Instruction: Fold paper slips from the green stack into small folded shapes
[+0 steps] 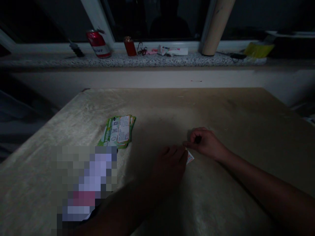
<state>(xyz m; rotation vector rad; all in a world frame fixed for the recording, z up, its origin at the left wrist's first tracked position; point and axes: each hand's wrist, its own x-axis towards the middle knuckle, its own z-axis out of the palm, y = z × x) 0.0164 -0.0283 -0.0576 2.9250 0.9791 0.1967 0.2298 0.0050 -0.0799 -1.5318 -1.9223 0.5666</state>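
The scene is dim. My left hand (169,165) lies palm down on the beige table (221,111), its fingers pressing on a small white and red card (190,158) of which only a corner shows. My right hand (205,142) rests just right of it with the fingers curled and the fingertips at the card's upper edge. Something small and dark sits between those fingers; I cannot tell what it is. A short stack of green printed cards (118,131) lies on the table to the left of both hands.
A blurred-out patch (85,183) covers something on the table at the front left. On the speckled window sill (147,60) behind stand a red can (98,44), an orange lighter (129,46), a white tube (173,51), a cardboard roll (216,26) and a yellow object (258,49).
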